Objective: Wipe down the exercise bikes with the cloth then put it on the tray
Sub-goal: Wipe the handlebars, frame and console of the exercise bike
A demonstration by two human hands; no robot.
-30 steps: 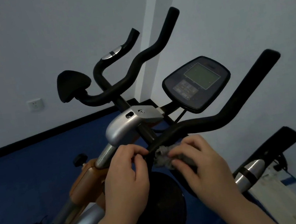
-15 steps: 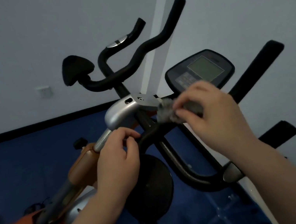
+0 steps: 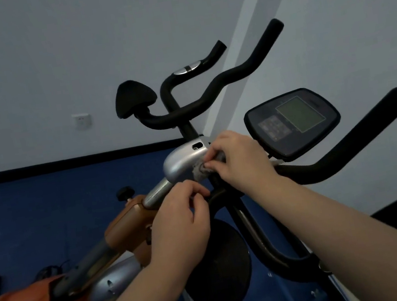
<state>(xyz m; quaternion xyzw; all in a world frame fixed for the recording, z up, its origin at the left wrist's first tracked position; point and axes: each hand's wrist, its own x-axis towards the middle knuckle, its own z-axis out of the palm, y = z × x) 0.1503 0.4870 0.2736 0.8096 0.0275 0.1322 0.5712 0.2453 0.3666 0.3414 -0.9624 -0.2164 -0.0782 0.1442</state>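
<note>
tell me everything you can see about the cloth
The cloth is a small, pale grey wad, fuzzy and frayed at its edge, like worn fabric. It is bunched up, mostly hidden under the fingers of the right hand, which pinches it and presses it against the silver cover at the top of the bike's post, just below the handlebar stem. Only its left edge shows. The left hand does not touch it.

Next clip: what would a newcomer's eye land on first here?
Centre frame, the right hand presses a grey cloth against the bike's silver stem cover. Just below, the left hand grips the black handlebar. The dark console sits to the right of the hands.
</note>
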